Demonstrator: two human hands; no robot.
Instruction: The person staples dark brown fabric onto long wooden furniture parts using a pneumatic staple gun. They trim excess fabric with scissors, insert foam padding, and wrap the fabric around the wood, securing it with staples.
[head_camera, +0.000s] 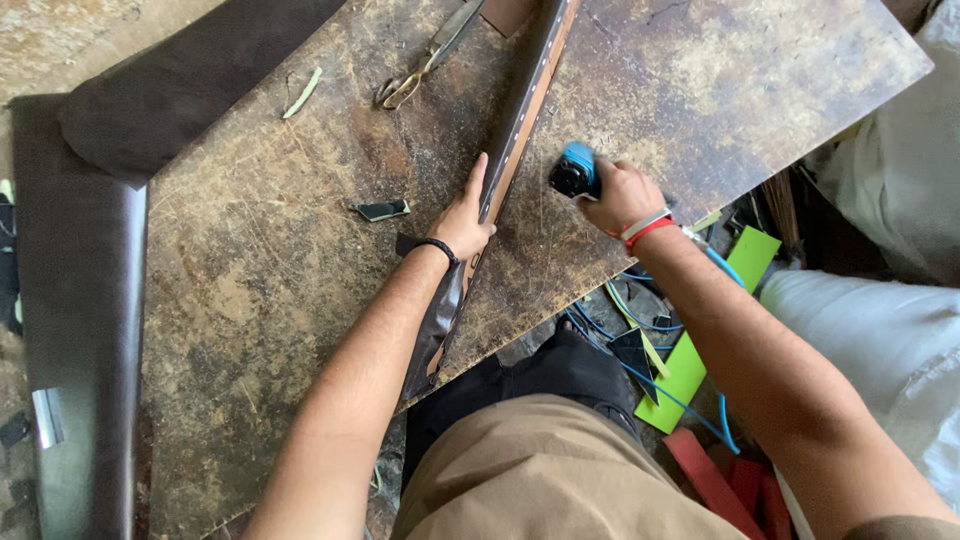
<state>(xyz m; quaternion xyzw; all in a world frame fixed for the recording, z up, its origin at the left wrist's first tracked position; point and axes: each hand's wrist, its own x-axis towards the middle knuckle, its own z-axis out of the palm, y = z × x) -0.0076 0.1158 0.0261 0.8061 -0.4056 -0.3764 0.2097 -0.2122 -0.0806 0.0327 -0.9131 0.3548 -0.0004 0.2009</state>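
Leather strip (515, 135) runs lengthwise away from the body: left hand (462, 222) pressed flat on its near part, right hand (622, 195) fisted around blue power tool (577, 170) just right of it.

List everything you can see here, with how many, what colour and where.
Work board: one, worn brown, fills the middle.
Leather strip: one, dark brown, long, running down the board's centre.
Scissors: one pair, metal, top of board.
Small scrap: one, dark, left of the strip.
Pale sliver: one, upper left of board.
Dark sheet: one, left edge.
Green pieces: several, floor at right.
Blue cable: one, floor at right.
Blue tool: one, in the right hand.
Left hand: pressing the strip.
Right hand: gripping the tool.
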